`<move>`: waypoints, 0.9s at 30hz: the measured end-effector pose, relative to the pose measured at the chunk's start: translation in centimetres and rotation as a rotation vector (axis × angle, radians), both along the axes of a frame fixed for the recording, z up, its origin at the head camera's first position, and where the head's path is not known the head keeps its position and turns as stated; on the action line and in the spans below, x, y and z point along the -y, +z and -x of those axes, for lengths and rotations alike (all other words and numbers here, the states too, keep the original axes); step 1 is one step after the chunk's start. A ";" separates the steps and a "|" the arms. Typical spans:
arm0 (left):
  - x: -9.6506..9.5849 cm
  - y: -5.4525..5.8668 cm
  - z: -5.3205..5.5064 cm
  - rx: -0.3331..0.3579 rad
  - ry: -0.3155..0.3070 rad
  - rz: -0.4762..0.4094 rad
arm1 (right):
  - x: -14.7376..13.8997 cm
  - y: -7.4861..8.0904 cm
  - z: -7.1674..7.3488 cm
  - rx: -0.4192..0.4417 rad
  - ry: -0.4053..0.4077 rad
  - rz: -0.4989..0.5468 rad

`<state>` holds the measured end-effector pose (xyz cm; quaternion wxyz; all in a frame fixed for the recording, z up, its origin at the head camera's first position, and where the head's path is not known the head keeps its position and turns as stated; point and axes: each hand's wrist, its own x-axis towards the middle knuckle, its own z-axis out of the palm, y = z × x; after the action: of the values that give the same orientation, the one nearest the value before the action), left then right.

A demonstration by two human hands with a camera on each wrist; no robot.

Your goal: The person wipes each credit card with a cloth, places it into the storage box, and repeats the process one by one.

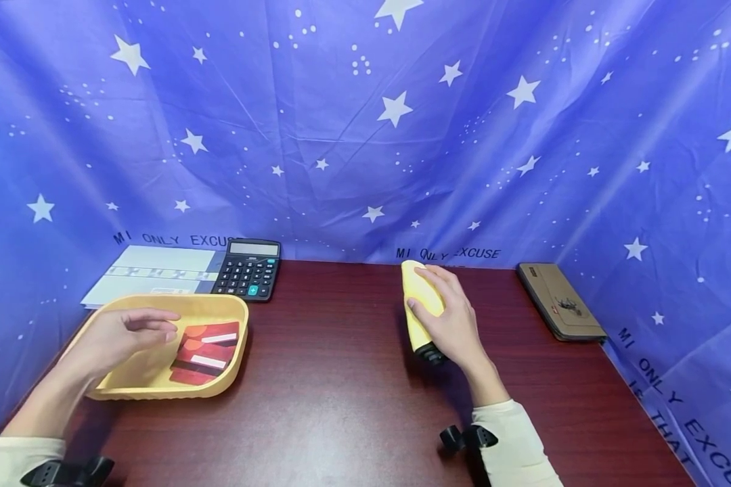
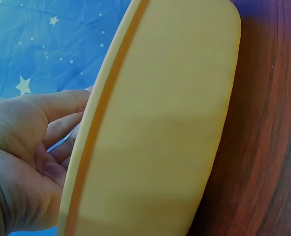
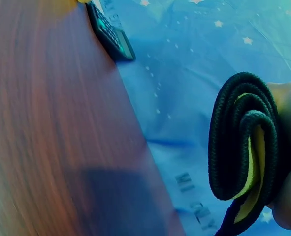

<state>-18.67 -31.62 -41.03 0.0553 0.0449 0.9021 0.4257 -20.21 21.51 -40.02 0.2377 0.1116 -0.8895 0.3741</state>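
Note:
My right hand [image 1: 457, 321] grips a rolled-up yellow cloth [image 1: 419, 289] with black edging, thumb on one side and fingers on the other. In the right wrist view, the black-edged end of the cloth [image 3: 224, 142] shows its several coiled layers above the table. Over the left part of a yellow tray [image 1: 240, 345] hovers my left hand [image 1: 112, 341], its fingers loosely bent and nothing between them. Inside the tray lie several red cards [image 1: 204, 355], overlapping. From the left wrist, the tray's outer wall [image 2: 160, 108] hides some fingertips.
Behind the tray are a black calculator [image 1: 250, 270] and a white and grey folder-like item [image 1: 158, 270]. A brown zipped case [image 1: 563, 304] lies at the table's right edge. Blue star-printed fabric [image 1: 341, 135] encloses the dark red wooden table [image 1: 323, 379].

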 end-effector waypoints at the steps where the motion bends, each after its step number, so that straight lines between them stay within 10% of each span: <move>1: -0.1 0.1 0.0 0.001 0.001 -0.004 | -0.4 0.1 0.0 -0.004 -0.010 -0.009; 17: -6.0 2.4 0.9 -0.089 -0.078 -0.173 | -8.3 -3.5 0.5 0.231 -0.087 -0.324; 27: -10.3 6.2 2.3 -0.275 -0.111 -0.036 | -10.0 -2.5 0.1 0.374 -0.045 -0.573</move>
<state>-20.99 -21.31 -34.86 -0.0460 0.1535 0.8896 0.4278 -20.29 31.48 -42.57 0.0377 0.0839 -0.9888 0.1174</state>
